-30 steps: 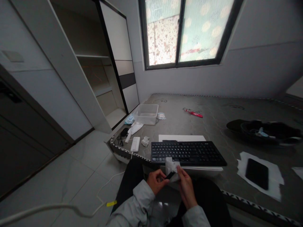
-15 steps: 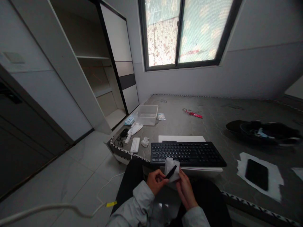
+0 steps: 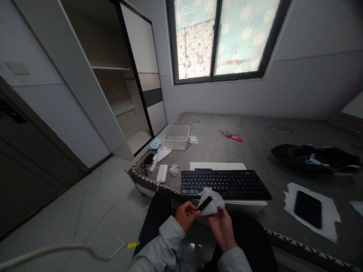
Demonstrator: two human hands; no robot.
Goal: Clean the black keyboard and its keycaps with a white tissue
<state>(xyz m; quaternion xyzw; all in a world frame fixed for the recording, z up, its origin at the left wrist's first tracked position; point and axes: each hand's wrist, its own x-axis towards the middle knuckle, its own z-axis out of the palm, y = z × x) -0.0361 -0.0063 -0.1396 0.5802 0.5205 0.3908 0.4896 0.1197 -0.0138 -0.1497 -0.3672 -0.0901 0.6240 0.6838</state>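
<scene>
My left hand [image 3: 187,216] pinches one end of a small flat black bar [image 3: 204,204]; its exact kind I cannot make out. Behind the bar, a white tissue [image 3: 212,202] is spread out, held by my right hand [image 3: 222,226] with the fingers closed on its lower right part. The bar lies against the tissue's face. Both hands are just in front of a black keyboard [image 3: 224,183], above my lap. The tissue's top overlaps the keyboard's near edge in view. Under the keyboard is a white sheet or board [image 3: 218,165].
Left of the keyboard lie a crumpled tissue [image 3: 174,170], a white power-bank-like block [image 3: 162,173] with a cable, and a black mouse [image 3: 149,158]. Farther back are a clear plastic box [image 3: 176,138] and a red item [image 3: 232,136]. At right are a phone [image 3: 308,209] and a black cap [image 3: 312,156].
The tissue is spread wider and to the right. My right hand has turned, with its fingers lower beneath the tissue. The left hand still holds the black bar in nearly the same place.
</scene>
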